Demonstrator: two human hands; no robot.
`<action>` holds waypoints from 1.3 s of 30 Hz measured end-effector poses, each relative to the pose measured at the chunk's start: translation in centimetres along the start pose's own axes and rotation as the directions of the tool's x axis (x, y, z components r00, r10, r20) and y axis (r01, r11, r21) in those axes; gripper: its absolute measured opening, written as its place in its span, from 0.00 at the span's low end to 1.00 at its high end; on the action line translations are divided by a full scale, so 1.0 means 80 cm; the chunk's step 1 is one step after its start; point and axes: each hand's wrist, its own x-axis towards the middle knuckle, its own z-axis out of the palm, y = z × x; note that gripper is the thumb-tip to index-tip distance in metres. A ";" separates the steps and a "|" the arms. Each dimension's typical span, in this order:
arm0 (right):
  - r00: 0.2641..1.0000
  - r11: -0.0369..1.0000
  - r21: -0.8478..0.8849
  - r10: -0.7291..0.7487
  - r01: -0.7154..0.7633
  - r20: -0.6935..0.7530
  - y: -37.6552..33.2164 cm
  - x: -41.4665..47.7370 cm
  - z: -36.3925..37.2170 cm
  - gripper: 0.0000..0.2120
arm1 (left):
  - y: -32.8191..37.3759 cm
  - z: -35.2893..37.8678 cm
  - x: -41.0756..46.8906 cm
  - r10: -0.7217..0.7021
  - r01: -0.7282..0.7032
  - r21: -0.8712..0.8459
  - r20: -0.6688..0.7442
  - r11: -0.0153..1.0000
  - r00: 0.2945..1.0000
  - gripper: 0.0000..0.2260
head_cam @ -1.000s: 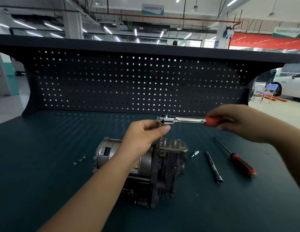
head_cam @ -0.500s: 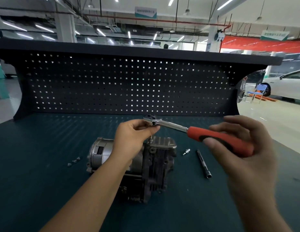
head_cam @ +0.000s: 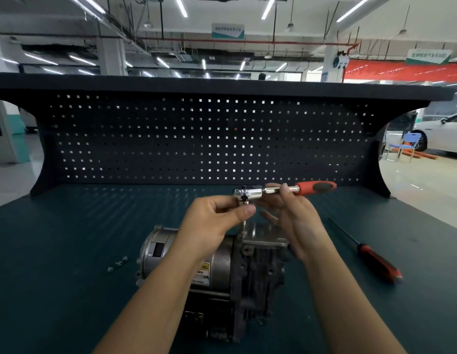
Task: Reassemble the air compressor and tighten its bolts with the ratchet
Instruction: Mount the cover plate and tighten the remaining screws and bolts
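Two hands meet over the compressor, which lies on its side at the middle of the bench. My left hand comes up from below with its grip pinched, thumb and forefinger, just under the head of the ratchet. From there a thin bit runs down to the compressor's top plate. My right hand stands palm inward beside it, its grip spread and the fingers mostly straight, with the forefinger tip against the ratchet's steel shaft. The red handle juts free to the right, level with the foot of the pegboard. A yellow label on the compressor body is half hidden by my left forearm and I cannot read it. The ceiling signs are too blurred to read. Left of the compressor, three small bolts lie on a broad stretch of bench. To the right, a screwdriver lies well apart, angled toward the near right edge.
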 end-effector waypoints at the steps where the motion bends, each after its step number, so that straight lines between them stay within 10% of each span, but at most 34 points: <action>1: 0.998 0.997 0.055 -0.057 0.057 -0.009 0.006 -0.002 -0.002 0.17 | -0.003 0.000 0.001 0.024 -0.024 0.028 -0.003 0.999 1.000 0.09; 8: 0.852 0.862 -0.008 -0.503 0.507 -0.144 0.011 -0.028 0.008 0.03 | -0.023 0.011 0.006 0.146 -0.117 0.242 -0.103 0.963 0.984 0.07; 14: 0.656 0.644 -0.122 -0.743 0.755 0.134 -0.001 -0.047 0.018 0.05 | -0.019 0.018 -0.003 0.169 -0.163 0.047 -0.204 0.985 0.964 0.01; 19: 0.746 0.747 -0.023 -0.660 0.664 0.085 0.000 -0.048 0.023 0.08 | -0.024 0.021 -0.008 0.154 -0.158 0.014 -0.323 0.987 0.934 0.15; 27: 0.974 0.962 0.150 -0.228 0.226 -0.004 -0.007 -0.026 0.010 0.09 | -0.025 0.024 -0.006 0.198 -0.205 0.001 -0.262 0.979 0.945 0.10; 33: 0.994 0.978 0.199 -0.049 0.067 -0.093 -0.008 -0.017 0.007 0.10 | -0.026 0.023 -0.002 0.202 -0.204 0.011 -0.184 0.979 0.962 0.03; 36: 0.881 0.901 0.078 -0.395 0.427 -0.260 -0.001 -0.034 0.023 0.03 | -0.026 0.022 -0.002 0.185 -0.181 0.034 -0.159 0.983 0.970 0.04; 39: 0.560 0.560 -0.297 -0.823 0.774 -0.092 0.005 -0.048 0.030 0.10 | -0.027 0.019 -0.001 0.164 -0.167 0.002 -0.201 0.986 0.966 0.07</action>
